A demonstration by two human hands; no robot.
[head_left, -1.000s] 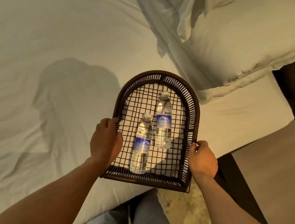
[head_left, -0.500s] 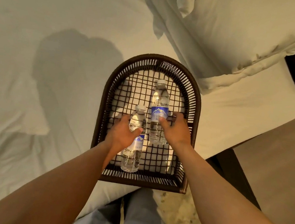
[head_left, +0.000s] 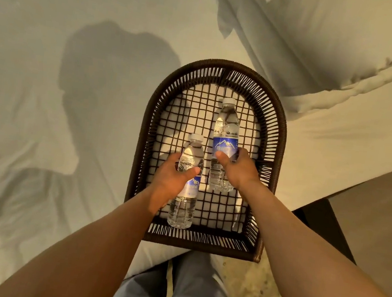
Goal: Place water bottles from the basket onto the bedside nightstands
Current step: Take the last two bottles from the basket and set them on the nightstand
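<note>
Fingers (head_left: 241,154) now wrapping both bottles, no longer gripping basket (head_left: 280,144) sides.
Left hand (head_left: 169,182) clasping near bottle (head_left: 185,196), right hand (head_left: 237,172) clasping far bottle (head_left: 225,132); probably lifting next.

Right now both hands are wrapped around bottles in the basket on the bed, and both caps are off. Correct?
Not quite. In the head view the left hand and right hand each wrap a bottle in the basket on the bed, but the white caps are on.

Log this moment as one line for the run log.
left hand: closed on near bottle | right hand: closed on far bottle | basket: on bed | nightstands: none placed
</note>
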